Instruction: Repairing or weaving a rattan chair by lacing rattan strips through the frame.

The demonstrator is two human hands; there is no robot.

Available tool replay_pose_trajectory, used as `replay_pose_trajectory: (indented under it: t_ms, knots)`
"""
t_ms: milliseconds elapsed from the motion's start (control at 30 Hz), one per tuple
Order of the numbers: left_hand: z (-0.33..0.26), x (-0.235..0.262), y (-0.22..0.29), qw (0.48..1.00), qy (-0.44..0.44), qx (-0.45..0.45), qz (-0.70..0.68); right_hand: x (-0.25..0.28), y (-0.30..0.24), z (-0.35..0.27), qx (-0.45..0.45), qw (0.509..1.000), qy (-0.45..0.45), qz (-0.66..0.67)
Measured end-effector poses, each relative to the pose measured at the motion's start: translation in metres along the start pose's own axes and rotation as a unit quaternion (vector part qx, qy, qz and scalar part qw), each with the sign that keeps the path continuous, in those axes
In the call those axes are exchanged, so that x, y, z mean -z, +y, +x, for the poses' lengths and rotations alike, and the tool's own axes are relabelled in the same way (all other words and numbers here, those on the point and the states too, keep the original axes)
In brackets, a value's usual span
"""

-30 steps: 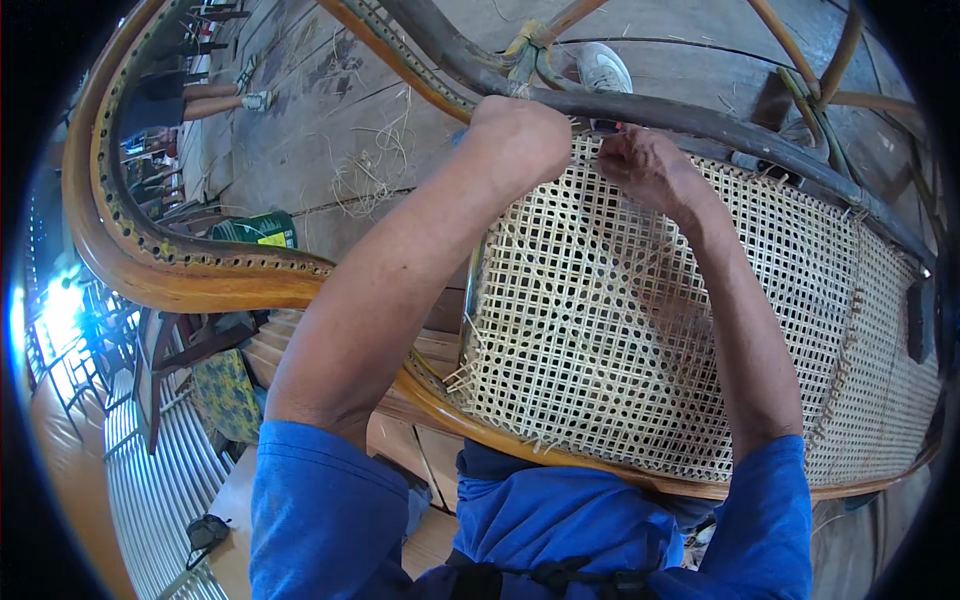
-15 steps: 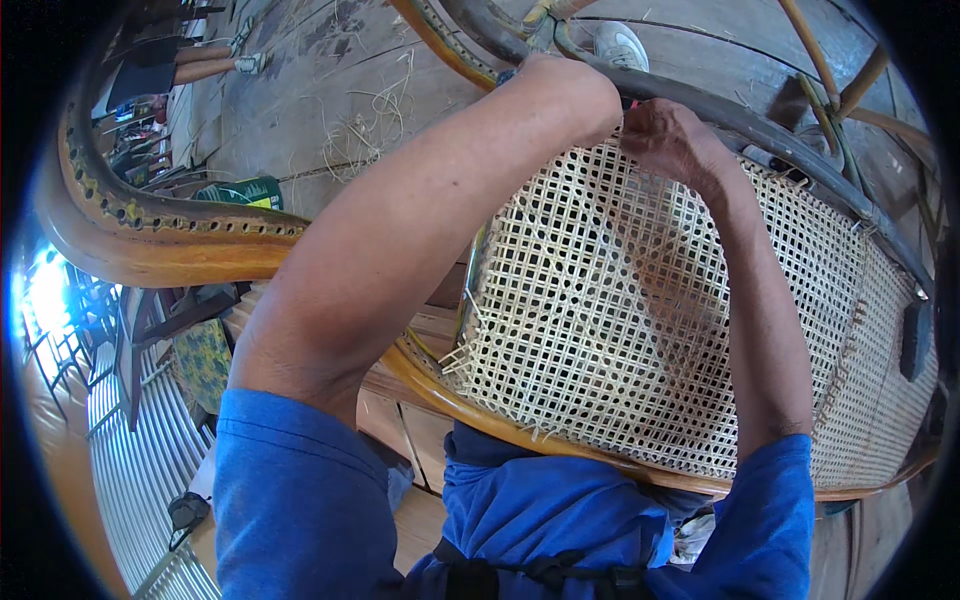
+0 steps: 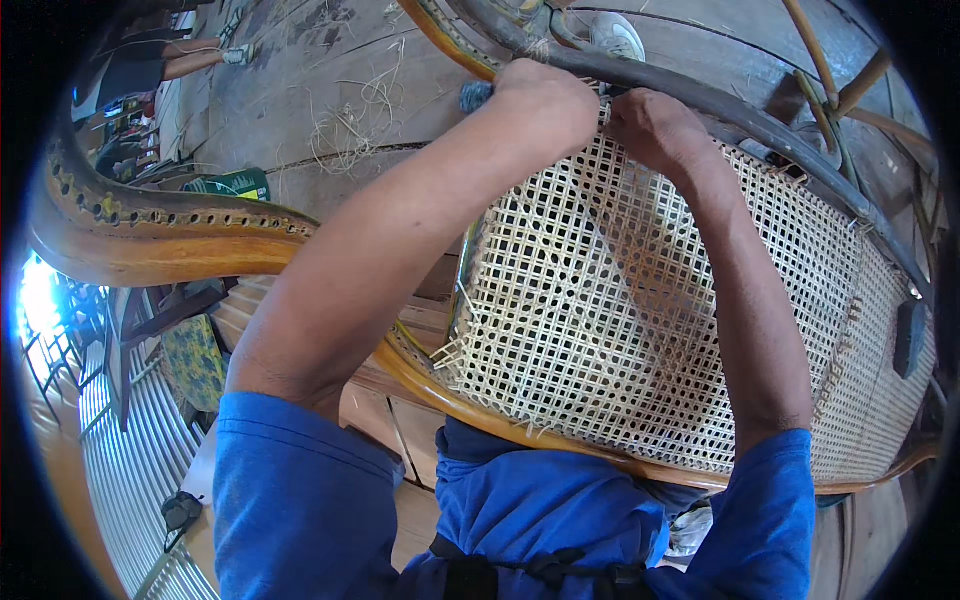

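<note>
A panel of woven cane webbing (image 3: 560,300) is stretched across a curved wooden chair frame (image 3: 480,405) in front of me. My left hand (image 3: 548,98) is closed at the panel's far edge, by the dark frame rail (image 3: 680,85). From its left side sticks out a rounded blue end (image 3: 475,96), like a tool's handle; the rest is hidden in the fist. Close by on the right, my right hand (image 3: 660,128) is bent over the same edge with fingers pinched together. What those fingertips grip is hidden. Loose cane ends (image 3: 450,352) stick out at the panel's left corner.
Holed, curved wood of the chair (image 3: 180,235) reaches left. Cane scraps (image 3: 350,130) and a green container (image 3: 240,185) are on the plank floor. A dark block (image 3: 910,338) rests on the webbing at right. A shoe (image 3: 617,38) shows beyond the rail; another person's legs are far left.
Both hands have shifted slightly left and away from me along the far edge. More of the blue end shows beside my left hand.
</note>
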State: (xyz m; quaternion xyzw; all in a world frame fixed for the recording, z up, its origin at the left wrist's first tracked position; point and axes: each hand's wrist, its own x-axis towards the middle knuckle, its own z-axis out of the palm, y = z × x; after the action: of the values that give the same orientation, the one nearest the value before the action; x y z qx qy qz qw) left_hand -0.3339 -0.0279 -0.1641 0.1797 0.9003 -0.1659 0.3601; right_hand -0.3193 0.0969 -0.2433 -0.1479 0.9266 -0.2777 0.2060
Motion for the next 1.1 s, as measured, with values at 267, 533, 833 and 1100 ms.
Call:
replay_pose_trajectory:
  t_ms: [267, 533, 833, 1100]
  knots:
    - [-0.015, 0.018, -0.008, 0.998, 0.009, -0.013, 0.054, 0.005, 0.019, -0.001, 0.216, 0.975, 0.054, -0.019]
    - [-0.078, -0.010, -0.052, 0.987, 0.153, 0.021, -0.036, 0.005, 0.019, 0.009, 0.308, 0.950, 0.044, 0.000]
    - [-0.108, -0.037, -0.054, 0.983, 0.163, 0.062, -0.060, 0.022, -0.005, 0.033, 0.139, 0.982, -0.123, -0.030]
    - [-0.121, -0.031, -0.044, 0.987, 0.141, 0.074, -0.032, 0.027, -0.004, 0.037, 0.039, 0.987, -0.158, 0.013]
